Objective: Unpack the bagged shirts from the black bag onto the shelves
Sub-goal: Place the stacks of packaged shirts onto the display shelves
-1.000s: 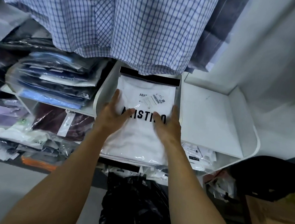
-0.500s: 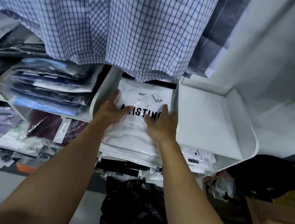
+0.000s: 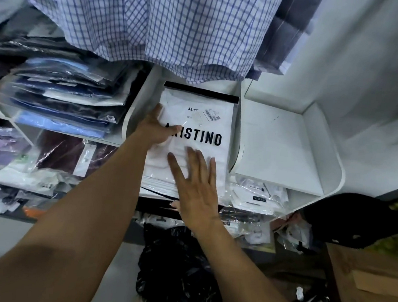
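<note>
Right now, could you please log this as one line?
left hand: flat on white bagged shirt | right hand: open at stack front | black bag: below

One black bag (image 3: 178,269), one hanging checked shirt (image 3: 156,22), one lettered white shirt (image 3: 203,117), three top-row shelf bays (image 3: 278,143) — stacked bagged shirts (image 3: 72,101) too overlapped to count. Two hands — left hand (image 3: 155,132), right hand (image 3: 196,186).

Dim, cool indoor light, glare on the plastic wrappers (image 3: 56,152), wide-angle bending and blur toward the edges
</note>
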